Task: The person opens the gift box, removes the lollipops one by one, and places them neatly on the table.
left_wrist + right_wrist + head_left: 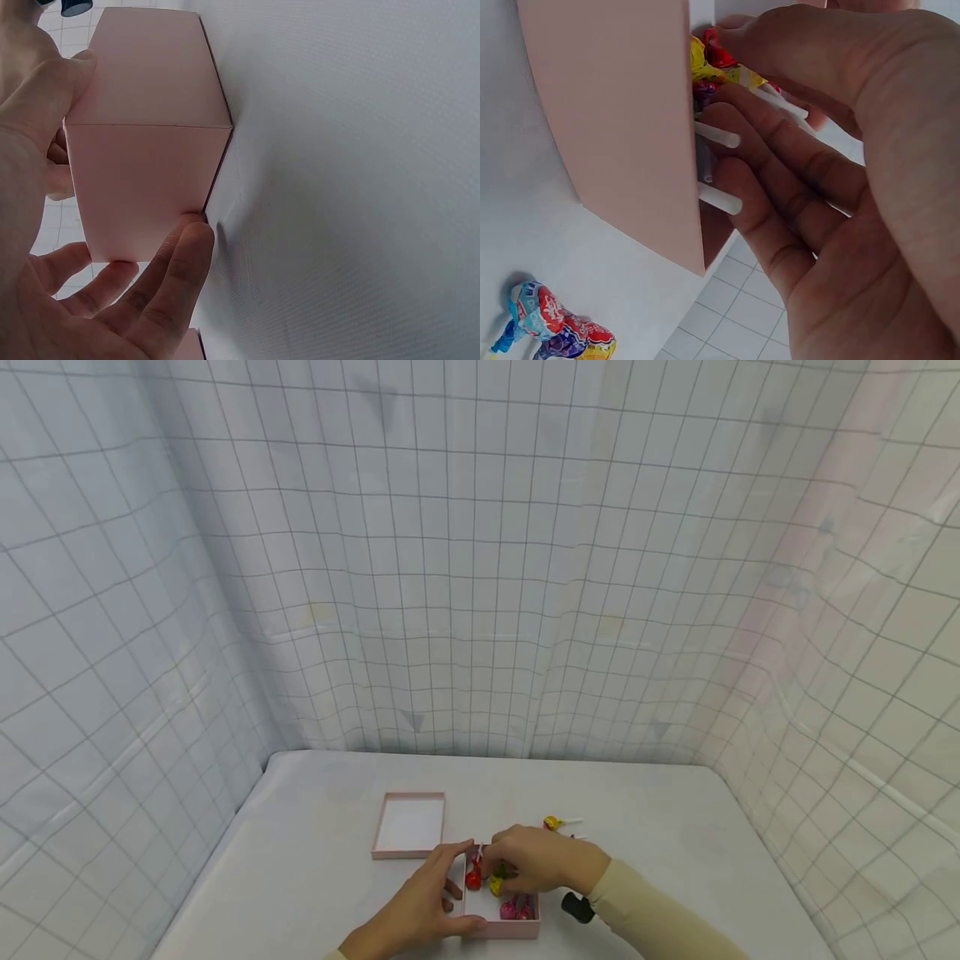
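Observation:
A pink box (510, 930) with a white inside stands open on the table. Inside it I see a red lollipop (473, 880), a yellow lollipop (496, 886) and pink lollipops (508, 910). My left hand (420, 902) spans the box's left side, thumb at the near edge and fingers toward the far corner, holding it. My right hand (536, 857) reaches in from the right and pinches the yellow lollipop; its fingers partly hide it. White sticks (720, 199) poke past the box wall beside the right fingers in the right wrist view.
The shallow pink lid (409, 853) lies behind and left of the box. Beyond the right hand is another yellow-wrapped lollipop (552, 823). The right wrist view shows blue-and-red (536, 307) and purple-and-yellow wrapped lollipops on the table. A dark cylinder (577, 907) is by the right wrist.

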Available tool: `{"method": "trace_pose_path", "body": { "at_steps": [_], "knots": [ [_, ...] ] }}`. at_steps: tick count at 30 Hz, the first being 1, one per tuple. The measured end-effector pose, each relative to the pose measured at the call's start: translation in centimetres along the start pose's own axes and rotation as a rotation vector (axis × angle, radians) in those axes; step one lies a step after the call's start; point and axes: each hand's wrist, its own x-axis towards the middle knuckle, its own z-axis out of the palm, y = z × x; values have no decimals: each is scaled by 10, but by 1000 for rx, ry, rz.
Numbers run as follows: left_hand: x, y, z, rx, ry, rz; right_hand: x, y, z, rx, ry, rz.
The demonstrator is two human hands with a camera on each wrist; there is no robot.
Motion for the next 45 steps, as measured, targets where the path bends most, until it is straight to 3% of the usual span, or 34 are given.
{"method": "trace_pose_path", "body": {
  "at_steps": [15, 23, 33, 40, 44, 45],
  "knots": [
    [0, -4, 1, -1, 0, -14, 16, -9, 9, -143, -132, 9],
    [0, -3, -1, 6, 10, -9, 15, -6, 15, -190, -120, -16],
    [2, -5, 0, 19, 8, 2, 4, 2, 10, 7, -45, -23],
    [1, -3, 0, 12, 2, 5, -4, 20, 16, 102, 57, -125],
    [0, -1, 2, 4, 7, 8, -9, 20, 18, 151, 106, -98],
    [-1, -1, 2, 2, 9, 10, -14, 10, 12, 184, 105, -62]
  ]
}}
